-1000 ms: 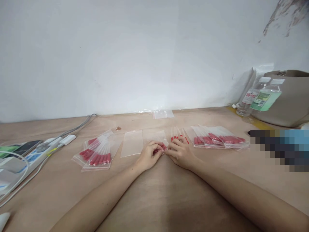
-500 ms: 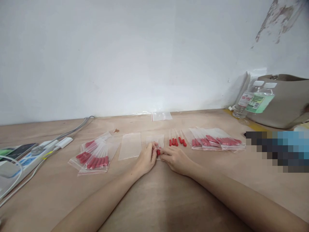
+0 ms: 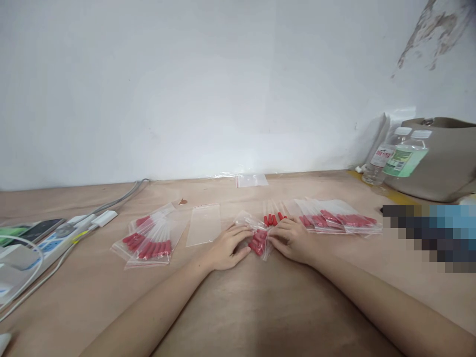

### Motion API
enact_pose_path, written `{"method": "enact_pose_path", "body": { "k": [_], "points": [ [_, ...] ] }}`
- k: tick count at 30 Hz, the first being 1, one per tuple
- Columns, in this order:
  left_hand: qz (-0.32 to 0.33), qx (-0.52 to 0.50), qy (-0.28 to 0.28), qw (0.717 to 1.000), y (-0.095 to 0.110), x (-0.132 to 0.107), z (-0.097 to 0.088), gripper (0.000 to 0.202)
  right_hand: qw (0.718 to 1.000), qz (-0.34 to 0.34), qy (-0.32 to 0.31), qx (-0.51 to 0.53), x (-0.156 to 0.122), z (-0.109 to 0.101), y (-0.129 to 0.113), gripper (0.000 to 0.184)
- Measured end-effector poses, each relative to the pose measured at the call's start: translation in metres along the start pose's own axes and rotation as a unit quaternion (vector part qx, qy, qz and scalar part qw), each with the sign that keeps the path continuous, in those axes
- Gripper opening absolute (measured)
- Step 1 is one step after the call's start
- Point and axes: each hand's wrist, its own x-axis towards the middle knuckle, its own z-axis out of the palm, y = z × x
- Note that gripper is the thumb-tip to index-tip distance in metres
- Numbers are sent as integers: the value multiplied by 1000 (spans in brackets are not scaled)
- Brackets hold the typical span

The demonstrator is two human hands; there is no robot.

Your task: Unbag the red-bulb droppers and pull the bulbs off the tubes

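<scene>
Touching a bag (image 3: 258, 244) of red pieces with the left hand (image 3: 230, 246), and seemingly pinching its side with the right hand (image 3: 294, 240), over the table (image 3: 193, 312). Can see loose sticks (image 3: 274, 219) with red ends just beyond, plus a left pile (image 3: 156, 249) and a right pile (image 3: 336, 219) of filled bags (both overlapping). Can also spot a flat bag (image 3: 203, 226) beside the left pile, a power strip (image 3: 52, 245) at far left, and bottles (image 3: 405, 159) near the wall (image 3: 186, 99) at right.
</scene>
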Motion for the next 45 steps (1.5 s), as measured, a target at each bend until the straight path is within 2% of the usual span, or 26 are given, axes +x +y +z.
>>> {"method": "enact_pose_path", "body": {
  "k": [3,5,8,11,15,18,23,28,32,34,38,40,42,45],
  "points": [
    [12,5,20,1000,5,0,-2,25,996,70,3,-52,0,2,-5,13],
    [16,-3,22,1000,6,0,-2,20,993,103,-26,-45,1,1,-8,14],
    [12,-19,20,1000,7,-1,-1,17,990,114,-85,-6,4,-3,-10,16],
    [13,-37,16,999,6,-2,1,26,986,122,-106,49,6,-7,-11,15],
    [4,-59,4,998,4,-2,4,45,966,144,-100,189,6,-7,-12,13],
    [-15,-56,3,998,3,-3,5,47,941,164,-125,268,7,-7,-12,16],
    [-20,-53,-1,998,4,-3,5,45,915,165,-187,317,10,-7,-13,11],
    [-22,-57,1,998,6,-3,3,44,916,180,-152,324,10,-6,-13,13],
    [-19,-54,-3,998,5,-4,3,40,900,215,-143,350,10,-7,-7,16],
    [-24,-48,-5,999,4,-4,2,40,880,240,-133,387,12,-11,-3,18],
    [-37,-36,-6,999,3,-4,2,40,779,341,-128,510,16,-22,5,25],
    [-39,-31,-8,999,3,-4,2,40,742,382,-120,538,17,-26,7,25],
    [-39,-27,-9,999,3,-4,3,40,728,394,-107,551,18,-28,7,22],
    [-39,-27,-11,999,3,-4,3,41,722,408,-89,552,22,-34,8,18]
  ]
}}
